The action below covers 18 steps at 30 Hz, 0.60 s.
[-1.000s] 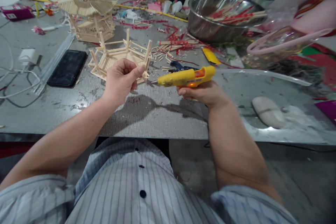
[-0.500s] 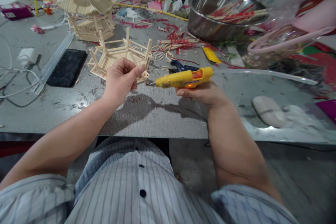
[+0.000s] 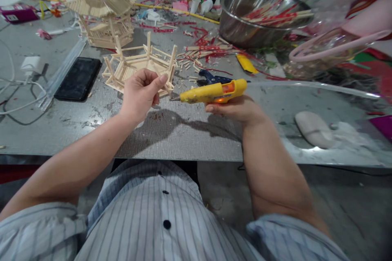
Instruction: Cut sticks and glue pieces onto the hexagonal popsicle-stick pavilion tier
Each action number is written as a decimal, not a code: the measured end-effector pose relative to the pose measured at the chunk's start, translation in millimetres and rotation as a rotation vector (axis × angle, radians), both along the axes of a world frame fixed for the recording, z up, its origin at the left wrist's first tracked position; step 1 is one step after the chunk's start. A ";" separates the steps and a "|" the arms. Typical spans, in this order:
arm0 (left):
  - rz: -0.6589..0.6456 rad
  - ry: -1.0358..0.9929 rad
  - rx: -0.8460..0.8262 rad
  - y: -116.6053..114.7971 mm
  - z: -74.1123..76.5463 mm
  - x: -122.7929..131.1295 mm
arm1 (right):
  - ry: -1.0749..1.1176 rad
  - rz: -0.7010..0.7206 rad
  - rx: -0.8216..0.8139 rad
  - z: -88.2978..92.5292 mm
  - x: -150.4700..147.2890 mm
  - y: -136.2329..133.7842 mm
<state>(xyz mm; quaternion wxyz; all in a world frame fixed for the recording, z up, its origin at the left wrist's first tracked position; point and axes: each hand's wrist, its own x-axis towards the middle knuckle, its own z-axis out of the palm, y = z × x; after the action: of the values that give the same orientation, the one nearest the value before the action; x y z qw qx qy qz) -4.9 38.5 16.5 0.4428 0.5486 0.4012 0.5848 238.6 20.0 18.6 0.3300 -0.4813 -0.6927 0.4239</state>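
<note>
My left hand is pinched closed around a short wooden stick, held just in front of a small hexagonal stick frame that stands on the grey table. My right hand grips a yellow glue gun, lying sideways with its metal nozzle pointing left. The nozzle tip sits right beside the stick end near my left thumb. A taller tiered stick tower stands behind the frame.
A black phone lies left of the frame, with a white charger and cables further left. A steel bowl of red-tipped sticks stands at the back right, loose sticks and red scraps before it. Blue pliers lie behind the gun.
The glue gun has slid a little to the left and lower, bringing its nozzle closer to the stick in my left hand. My left hand has stayed nearly still.
</note>
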 end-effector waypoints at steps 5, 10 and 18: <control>-0.017 -0.027 -0.033 0.3 2.0 0.3 | 0.011 -0.006 0.008 0.4 1.0 -0.2; -0.050 -0.036 -0.077 -1.5 6.9 0.4 | -0.007 0.008 0.013 5.6 -0.5 -1.9; -0.056 0.013 -0.046 -3.9 10.1 0.7 | -0.007 -0.012 -0.015 0.7 3.8 0.3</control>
<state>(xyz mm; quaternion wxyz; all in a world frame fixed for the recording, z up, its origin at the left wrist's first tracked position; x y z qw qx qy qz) -4.2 34.7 26.7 0.4688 0.5530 0.4022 0.5591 242.4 20.3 19.3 0.3264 -0.4893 -0.6879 0.4253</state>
